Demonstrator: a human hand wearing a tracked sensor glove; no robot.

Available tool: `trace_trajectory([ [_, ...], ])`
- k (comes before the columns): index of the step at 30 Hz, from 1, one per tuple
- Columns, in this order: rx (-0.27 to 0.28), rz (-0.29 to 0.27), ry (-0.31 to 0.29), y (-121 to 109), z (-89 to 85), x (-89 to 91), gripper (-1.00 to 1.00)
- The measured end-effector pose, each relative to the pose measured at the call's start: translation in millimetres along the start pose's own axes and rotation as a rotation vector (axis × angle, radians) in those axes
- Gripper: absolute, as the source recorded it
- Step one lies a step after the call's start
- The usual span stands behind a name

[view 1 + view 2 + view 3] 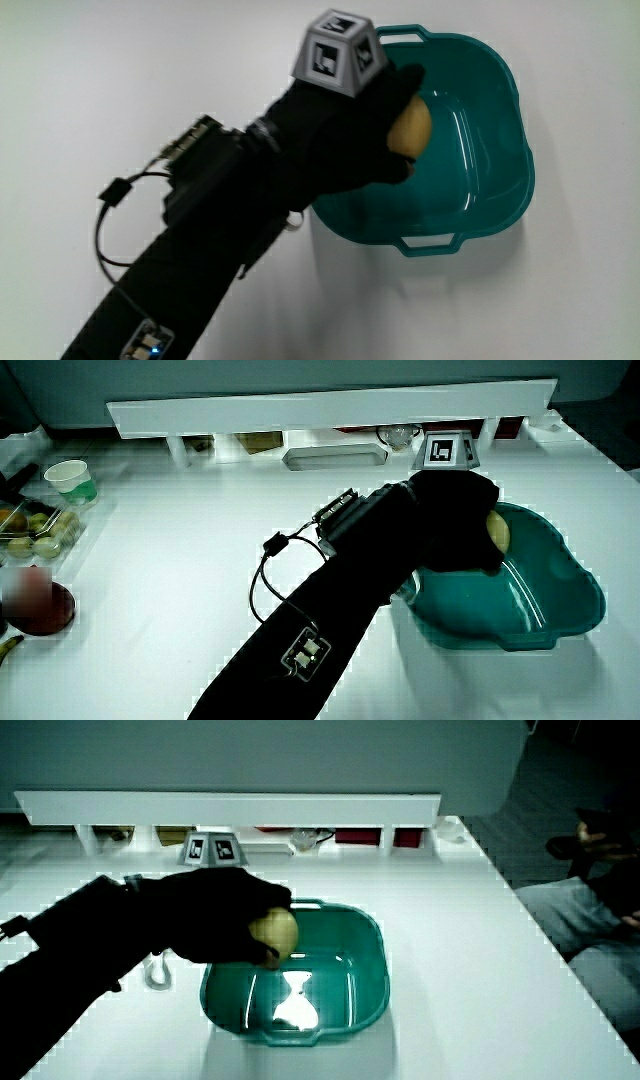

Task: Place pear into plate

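A yellow pear (412, 128) (497, 532) (275, 932) is held in the gloved hand (385, 130) (470, 530) (250, 925), whose fingers curl around it. The hand hangs over the teal basin-shaped plate (500, 200) (560, 600) (360, 980), above the inside of the rim where the forearm crosses it. The pear is above the basin's floor, not resting on it. A grey patterned cube (338, 52) (447, 451) (210, 848) sits on the back of the hand. The basin holds nothing else that I can see.
A low white partition (330, 410) (230, 808) runs along the table's edge farthest from the person. In a side view, a paper cup (70, 478), a tray of small fruits (35, 530) and a dark red bowl (40, 610) stand at the table's edge.
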Motion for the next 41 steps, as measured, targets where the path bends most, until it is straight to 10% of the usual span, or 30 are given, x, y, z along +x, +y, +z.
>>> trace_trajectory([
  [1, -0.037, 0.086, -0.02, -16.4, 7.9, 11.0, 0.0],
  [2, -0.069, -0.083, -0.079, -22.0, 11.1, 19.3, 0.0],
  [3, -0.058, 0.069, -0.006, -7.4, -2.3, 13.1, 0.0],
  [32, -0.147, 0.151, -0.007, 28.9, -47.3, 11.4, 0.0],
  [36, -0.164, 0.153, -0.036, 27.8, -48.9, 8.6, -0.24],
  [37, -0.254, 0.141, -0.051, 25.9, -47.9, 8.9, -0.29],
  [38, -0.181, 0.162, -0.056, 28.5, -50.9, 6.1, -0.35],
  [41, -0.206, 0.155, -0.105, 29.4, -53.1, 0.9, -0.53],
])
